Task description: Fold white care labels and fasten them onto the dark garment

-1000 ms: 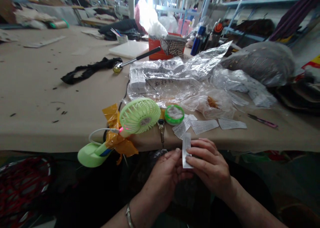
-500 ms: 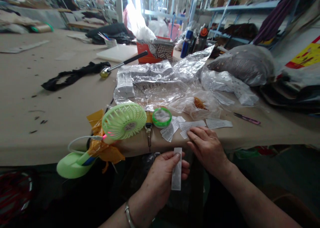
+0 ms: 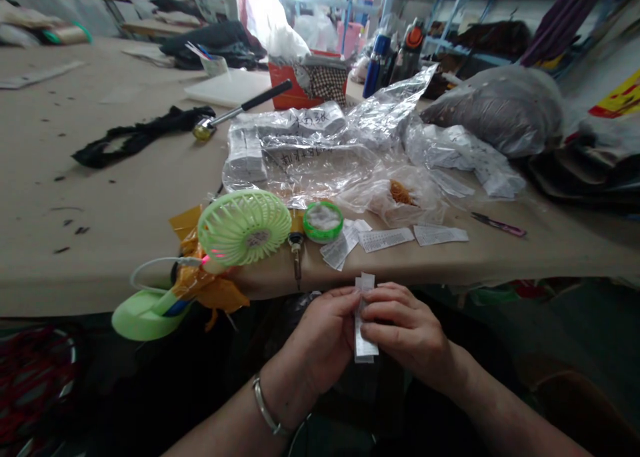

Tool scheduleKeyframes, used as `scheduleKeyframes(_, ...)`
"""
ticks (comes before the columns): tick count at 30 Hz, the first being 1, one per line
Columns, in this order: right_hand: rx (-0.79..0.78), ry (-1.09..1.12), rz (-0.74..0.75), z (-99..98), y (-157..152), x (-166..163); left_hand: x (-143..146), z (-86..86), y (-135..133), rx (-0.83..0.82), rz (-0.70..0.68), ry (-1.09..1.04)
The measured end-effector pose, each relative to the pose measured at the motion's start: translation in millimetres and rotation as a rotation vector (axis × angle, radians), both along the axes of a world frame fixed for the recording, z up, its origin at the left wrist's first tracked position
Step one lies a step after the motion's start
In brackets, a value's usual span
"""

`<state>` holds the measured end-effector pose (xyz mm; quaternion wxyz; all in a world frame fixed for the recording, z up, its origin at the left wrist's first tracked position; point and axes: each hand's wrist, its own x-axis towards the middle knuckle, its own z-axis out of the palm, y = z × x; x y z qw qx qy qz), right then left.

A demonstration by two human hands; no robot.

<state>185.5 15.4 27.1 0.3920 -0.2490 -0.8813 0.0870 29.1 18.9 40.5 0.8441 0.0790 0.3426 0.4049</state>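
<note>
Just off the table's front edge, my left hand [image 3: 327,337] is closed on a small stack of printed label strips [image 3: 367,347]. My right hand [image 3: 407,320] pinches the same strips from the other side, its fingers over the top one. The strips are white, narrow and upright, slightly out of line with each other. Beyond my hands, more printed labels lie on the table: a fanned group [image 3: 343,245], one flat label [image 3: 386,239] and another label [image 3: 441,235] to its right. A green round tub [image 3: 323,221] with white padding sits behind the fanned group.
A green fan [image 3: 245,229] is taped at the table edge, beside a pointed tool [image 3: 297,257]. Behind lie a clear plastic bag of label bundles [image 3: 310,163], a bag with rubber bands [image 3: 400,193] and thread snips [image 3: 499,223]. A hammer-like tool [image 3: 240,113] rests farther back.
My right hand has left the labels on the table and come to my left hand with another strip, now laid over the one held there. The view has tilted down slightly.
</note>
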Motion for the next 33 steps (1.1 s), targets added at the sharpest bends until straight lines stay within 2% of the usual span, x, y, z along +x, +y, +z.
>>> scheduleKeyframes(6,0.016,-0.053,-0.02,-4.4,-5,-1,4,0.1,-2,-0.01,0.032,-0.07)
scheduleKeyframes(14,-0.029,-0.062,-0.016,-3.3,-7,8,9,-5.7,-5,0.008,0.018,0.082)
scheduleKeyframes(16,-0.01,-0.072,-0.16,-0.6,1,24,9,-5.8,-5,-0.014,-0.001,0.138)
scheduleKeyframes(20,0.026,-0.235,-0.733,0.2,26,65,10,-5.6,-5,-0.081,-0.064,0.279)
scheduleKeyframes(22,0.008,-0.396,-0.821,-3.4,34,80,11,-7.1,-6,-0.075,-0.069,0.284)
scheduleKeyframes(24,0.005,-0.488,-0.801,-8.8,36,88,12,-9.5,-6,-0.077,-0.08,0.278)
scheduleKeyframes(26,0.038,-0.471,-0.766,-14.0,32,91,13,-11.3,-7,-0.086,-0.089,0.279)
scheduleKeyframes(29,0.085,-0.32,-0.705,-18.8,27,95,13,-10.8,-7,-0.084,-0.089,0.288)
scheduleKeyframes(33,0.054,-0.086,-0.633,-17.2,27,99,12,-5.1,-8,-0.067,-0.095,0.298)
